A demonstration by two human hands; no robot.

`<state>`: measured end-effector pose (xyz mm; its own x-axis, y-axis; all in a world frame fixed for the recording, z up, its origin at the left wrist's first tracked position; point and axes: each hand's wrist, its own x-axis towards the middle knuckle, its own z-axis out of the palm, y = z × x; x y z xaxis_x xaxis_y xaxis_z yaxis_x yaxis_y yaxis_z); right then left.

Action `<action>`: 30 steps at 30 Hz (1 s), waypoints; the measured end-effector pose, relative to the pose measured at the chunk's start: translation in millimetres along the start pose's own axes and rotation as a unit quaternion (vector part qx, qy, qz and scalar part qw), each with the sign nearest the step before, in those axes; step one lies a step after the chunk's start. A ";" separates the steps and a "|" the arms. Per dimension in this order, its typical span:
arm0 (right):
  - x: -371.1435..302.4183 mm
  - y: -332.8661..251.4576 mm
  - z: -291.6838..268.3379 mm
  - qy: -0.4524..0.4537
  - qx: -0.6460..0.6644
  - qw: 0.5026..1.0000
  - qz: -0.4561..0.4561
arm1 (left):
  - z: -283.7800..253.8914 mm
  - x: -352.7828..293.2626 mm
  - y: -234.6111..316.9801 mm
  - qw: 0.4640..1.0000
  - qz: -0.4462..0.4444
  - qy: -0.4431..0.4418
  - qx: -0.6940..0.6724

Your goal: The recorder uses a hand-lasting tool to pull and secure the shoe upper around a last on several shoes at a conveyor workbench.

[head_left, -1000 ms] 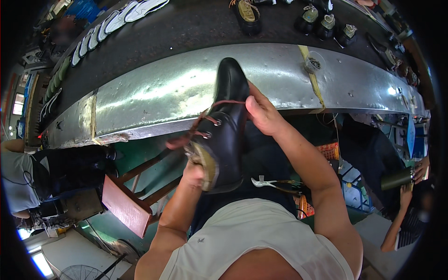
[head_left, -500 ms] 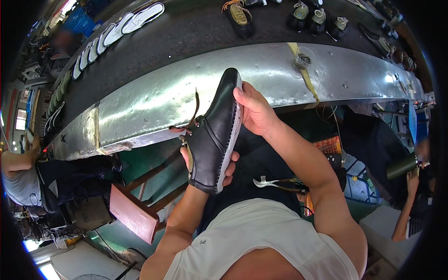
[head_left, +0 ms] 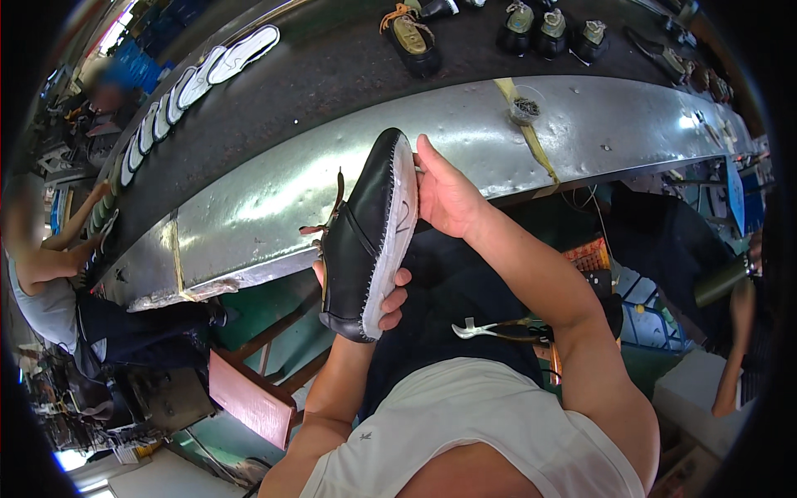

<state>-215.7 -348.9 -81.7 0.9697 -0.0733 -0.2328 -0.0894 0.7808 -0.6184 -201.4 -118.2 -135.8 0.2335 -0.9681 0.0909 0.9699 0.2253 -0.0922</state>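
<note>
A black leather shoe (head_left: pixel 353 249) with a pale stitched sole edge is held up in front of me, toe away and tilted so that its sole (head_left: pixel 397 224) shows. Dark marks are drawn on the sole, and a brown lace sticks out at the left. My left hand (head_left: pixel 393 305) is wrapped round the heel end, fingers on the sole side and thumb on the opening side. Beside the front of the sole is my right hand (head_left: pixel 448 197), its thumb stretched up off the shoe. Its other fingers are partly hidden at the sole's edge.
Across the front runs a metal-edged bench (head_left: pixel 274 178) with a small cup of bits (head_left: pixel 525 110). White soles (head_left: pixel 243 54) line its left, and shoes (head_left: pixel 411 41) stand at the back. A metal hand tool (head_left: pixel 477 330) lies near my waist. Other people are at both sides.
The shoe has turned so that more of its sole faces me. My right thumb has come off the sole, and the person at left has leaned in to the bench.
</note>
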 end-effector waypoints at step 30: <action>2.5 -35.1 -40.1 0.065 0.050 0.996 -0.044 | -8.0 64.7 -3.8 0.992 -0.057 -0.060 -0.096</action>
<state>-219.3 -401.4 -90.6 0.9348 -0.2183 -0.2801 0.0239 0.8257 -0.5636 -190.5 -182.6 -137.5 0.1410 -0.9634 0.2279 0.9624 0.0794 -0.2599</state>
